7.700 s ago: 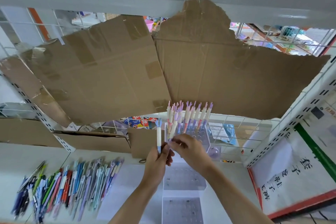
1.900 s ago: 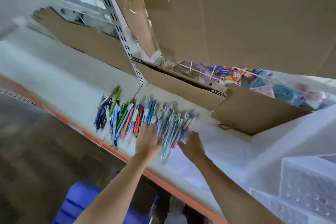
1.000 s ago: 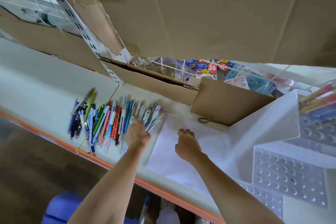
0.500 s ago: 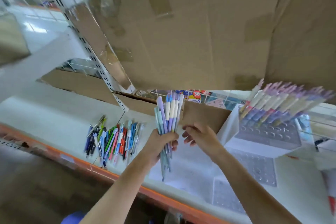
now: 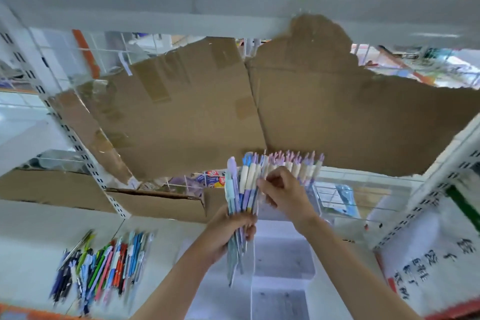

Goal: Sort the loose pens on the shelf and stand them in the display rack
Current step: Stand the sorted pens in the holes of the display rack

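Note:
My left hand (image 5: 228,228) grips a bunch of pastel pens (image 5: 240,189) upright in front of me, their tops fanned out above my fist. My right hand (image 5: 283,189) pinches the upper part of one pen at the right side of the bunch. Behind my hands stands the clear stepped display rack (image 5: 283,260), its back row filled with several pink and purple pens (image 5: 298,166). A pile of loose pens (image 5: 104,267) in mixed colours lies on the white shelf (image 5: 31,254) at the lower left.
Torn cardboard sheets (image 5: 207,117) hang along the shelf's back. A cardboard box (image 5: 155,202) lies behind the pen pile. A white perforated upright (image 5: 78,143) stands at left, a printed sign (image 5: 428,262) at right. An upper shelf (image 5: 233,13) spans overhead; a person stands far behind.
I gathered a bunch of pastel pens from the pile with my left hand and lifted it in front of the rack. My right hand rose to pinch a pen in the bunch.

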